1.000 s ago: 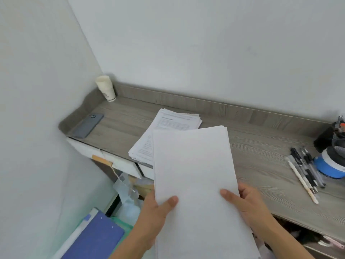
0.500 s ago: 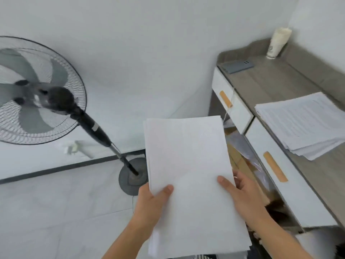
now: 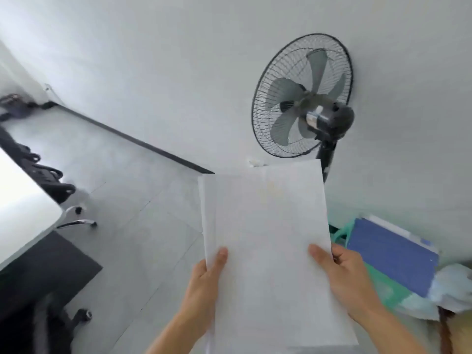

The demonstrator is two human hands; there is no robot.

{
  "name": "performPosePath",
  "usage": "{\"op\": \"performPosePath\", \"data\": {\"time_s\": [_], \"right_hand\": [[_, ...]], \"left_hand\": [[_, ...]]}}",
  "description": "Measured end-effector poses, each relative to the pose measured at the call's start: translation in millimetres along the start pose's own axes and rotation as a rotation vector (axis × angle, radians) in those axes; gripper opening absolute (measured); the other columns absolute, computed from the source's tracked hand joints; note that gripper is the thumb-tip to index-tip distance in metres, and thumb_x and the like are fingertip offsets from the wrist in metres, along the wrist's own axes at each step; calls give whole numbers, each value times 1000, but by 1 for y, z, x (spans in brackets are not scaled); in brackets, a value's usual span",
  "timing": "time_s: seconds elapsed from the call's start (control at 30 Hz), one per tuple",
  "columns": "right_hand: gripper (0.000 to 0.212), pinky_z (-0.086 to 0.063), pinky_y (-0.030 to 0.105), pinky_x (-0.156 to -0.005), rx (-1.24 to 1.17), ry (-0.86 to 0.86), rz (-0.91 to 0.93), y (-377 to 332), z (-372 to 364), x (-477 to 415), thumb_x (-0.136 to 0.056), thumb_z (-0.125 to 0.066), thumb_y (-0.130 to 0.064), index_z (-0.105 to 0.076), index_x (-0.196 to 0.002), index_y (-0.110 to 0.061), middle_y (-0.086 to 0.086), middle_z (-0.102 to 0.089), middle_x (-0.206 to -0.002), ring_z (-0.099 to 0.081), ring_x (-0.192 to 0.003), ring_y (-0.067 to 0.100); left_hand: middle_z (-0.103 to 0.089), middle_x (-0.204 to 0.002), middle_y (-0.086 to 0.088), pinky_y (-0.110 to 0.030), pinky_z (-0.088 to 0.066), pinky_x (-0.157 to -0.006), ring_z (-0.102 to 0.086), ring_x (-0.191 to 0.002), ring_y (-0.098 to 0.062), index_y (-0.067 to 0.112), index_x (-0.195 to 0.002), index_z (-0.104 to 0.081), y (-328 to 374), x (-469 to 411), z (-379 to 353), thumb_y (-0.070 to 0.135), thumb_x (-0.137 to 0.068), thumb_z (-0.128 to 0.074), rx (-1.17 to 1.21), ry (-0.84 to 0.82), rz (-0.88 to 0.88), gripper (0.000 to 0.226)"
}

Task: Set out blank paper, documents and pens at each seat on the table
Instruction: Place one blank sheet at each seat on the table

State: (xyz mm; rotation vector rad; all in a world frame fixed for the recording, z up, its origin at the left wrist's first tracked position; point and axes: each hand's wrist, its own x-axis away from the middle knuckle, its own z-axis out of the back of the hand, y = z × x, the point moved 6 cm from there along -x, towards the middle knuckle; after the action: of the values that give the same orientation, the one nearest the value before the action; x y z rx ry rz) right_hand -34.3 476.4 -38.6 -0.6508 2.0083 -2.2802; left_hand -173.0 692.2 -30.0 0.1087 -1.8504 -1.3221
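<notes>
Blank paper [image 3: 268,238]: one stack, sheets slightly fanned along the left edge. It is held in the air above the floor and rests on no surface.

- Long axis: 6 to 12 o'clock, near end toward the person.
- Grip: left hand [image 3: 204,284] at the stack's 8 o'clock edge, right hand [image 3: 342,277] at its 4 o'clock edge. Each thumb lies on top and pinches the sheets against fingers beneath; the left fingers are hidden under the paper.
- Table [image 3: 23,213]: white corner at 9 o'clock of the stack, well apart, with the left hand the nearer. A chair base [image 3: 76,222] stands just beside it.
- Judgement: the stack likely has to travel toward 9 o'clock before any sheet is laid. No seat place is in view.
- Also present: standing fan [image 3: 304,98] at 12 o'clock, blue folder [image 3: 390,254] at 3 o'clock.
</notes>
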Motion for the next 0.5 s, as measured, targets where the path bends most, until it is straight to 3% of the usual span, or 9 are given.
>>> {"op": "performPosePath", "data": {"time_s": [0.1, 0.17, 0.23, 0.37, 0.43, 0.5], "right_hand": [[19, -53, 40, -64, 25, -109, 58, -20, -70, -21, -81, -75, -30, -74, -79, -11, 18, -75, -79, -65, -66, 23], [7, -58, 34, -62, 5, -155, 86, -33, -111, -37, -82, -74, -15, -73, -88, -12, 9, -77, -82, -70, -68, 20], [15, -58, 23, -57, -28, -182, 106, -44, -148, -57, -81, -71, -4, -68, -95, -10, 4, -78, -83, -72, -67, 15], [4, -56, 20, -53, 10, -311, 127, -60, -229, -99, -83, -71, -8, -67, -86, -7, 5, -77, -76, -69, -59, 11], [8, -57, 23, -54, 15, -383, 118, -68, -274, -122, -83, -71, -14, -69, -81, -7, 7, -76, -75, -69, -59, 13], [11, -59, 29, -58, 29, -467, 115, -76, -319, -143, -81, -72, -20, -70, -78, -9, 12, -75, -76, -68, -62, 18]], "left_hand": [[-78, -84, -2, -40, -56, -73, -75, -76, -18, 8, -103, -64, 13, -11, 58, 43, -82, -62, 103, 43, 21, 40], [-78, -97, -5, -41, -56, -79, -74, -88, -23, 10, -111, -64, 18, -19, 90, 47, -76, -63, 184, 51, 42, 50], [-75, -108, -6, -46, -55, -89, -72, -99, -26, 11, -119, -62, 22, -30, 121, 52, -68, -68, 269, 104, 52, 65], [-72, -115, -4, -50, -51, -97, -68, -107, -25, 14, -123, -59, 40, -54, 174, 65, -55, -78, 376, 242, 13, 87], [-72, -115, -6, -51, -51, -97, -69, -106, -27, 12, -124, -57, 54, -72, 198, 61, -63, -78, 431, 292, -13, 81], [-75, -106, -8, -51, -52, -94, -70, -101, -29, 10, -117, -59, 65, -90, 224, 47, -80, -68, 458, 367, -31, 53]]}}
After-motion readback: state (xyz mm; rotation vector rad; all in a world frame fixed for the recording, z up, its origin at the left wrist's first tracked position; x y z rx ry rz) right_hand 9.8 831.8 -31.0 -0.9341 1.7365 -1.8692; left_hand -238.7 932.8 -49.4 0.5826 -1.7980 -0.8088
